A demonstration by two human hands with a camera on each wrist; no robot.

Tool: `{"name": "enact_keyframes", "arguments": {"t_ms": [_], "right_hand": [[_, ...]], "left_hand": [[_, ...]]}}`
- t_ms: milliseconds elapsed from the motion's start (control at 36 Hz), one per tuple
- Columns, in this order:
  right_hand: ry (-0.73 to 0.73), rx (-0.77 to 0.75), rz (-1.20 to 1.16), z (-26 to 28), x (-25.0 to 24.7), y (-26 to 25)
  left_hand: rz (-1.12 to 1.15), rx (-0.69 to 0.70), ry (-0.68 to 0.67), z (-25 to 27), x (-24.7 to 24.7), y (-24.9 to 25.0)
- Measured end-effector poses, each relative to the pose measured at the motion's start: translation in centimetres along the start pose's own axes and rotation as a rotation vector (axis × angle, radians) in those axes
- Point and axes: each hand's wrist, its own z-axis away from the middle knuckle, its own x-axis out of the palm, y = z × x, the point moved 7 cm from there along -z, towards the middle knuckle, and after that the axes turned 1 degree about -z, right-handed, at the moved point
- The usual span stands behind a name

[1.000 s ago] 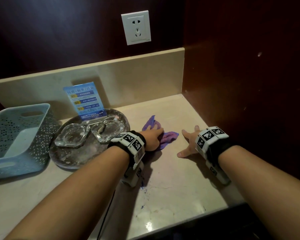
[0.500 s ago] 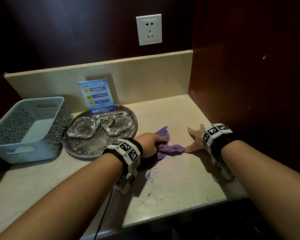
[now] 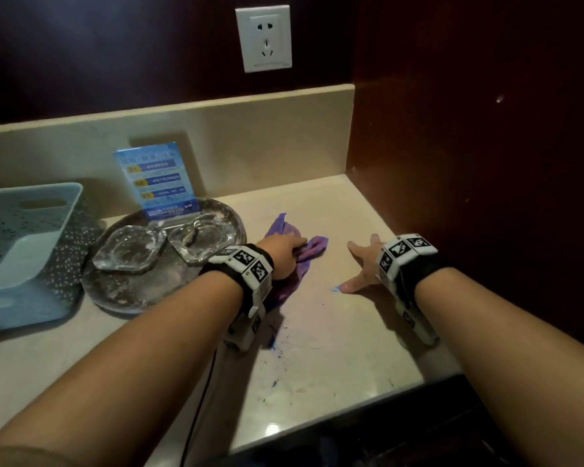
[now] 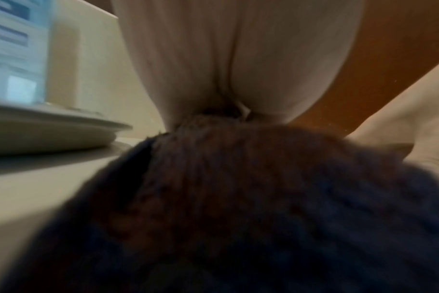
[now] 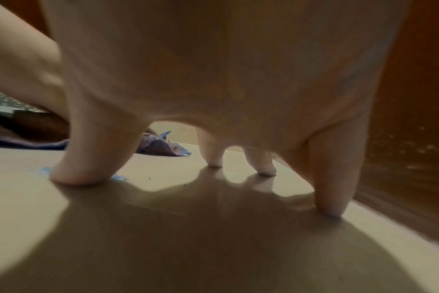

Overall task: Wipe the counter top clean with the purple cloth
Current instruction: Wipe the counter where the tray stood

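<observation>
Several blue marks (image 3: 277, 345) remain near the left hand (image 3: 282, 252) pressing the cloth (image 3: 312, 247); stroke toward them, right hand (image 3: 363, 264) splayed, empty, bracing.

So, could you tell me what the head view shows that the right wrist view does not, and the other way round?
Only the head view shows the blue basket, the two glass ashtrays on the round tray, the wall socket and blue smears near the counter's front. Only the right wrist view shows the right hand's fingertips planted on the counter top, palm arched above it. Both show the right hand, the purple cloth under the left hand, and the blue mark by the thumb.
</observation>
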Motion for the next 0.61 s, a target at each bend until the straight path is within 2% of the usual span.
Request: {"name": "enact_keyframes", "arguments": {"t_ms": [139, 222, 611], "right_hand": [[0.014, -0.007, 0.014, -0.5, -0.2, 0.1], [0.025, -0.017, 0.04, -0.8, -0.2, 0.2], [-0.008, -0.055, 0.004, 0.0, 1.9, 2.6]], "left_hand": [[-0.018, 0.042, -0.065, -0.4, 0.9, 0.0], [-0.028, 0.085, -0.06, -0.1, 1.2, 0.6], [-0.031, 0.074, -0.16, 1.4, 2.6, 3.5]]}}
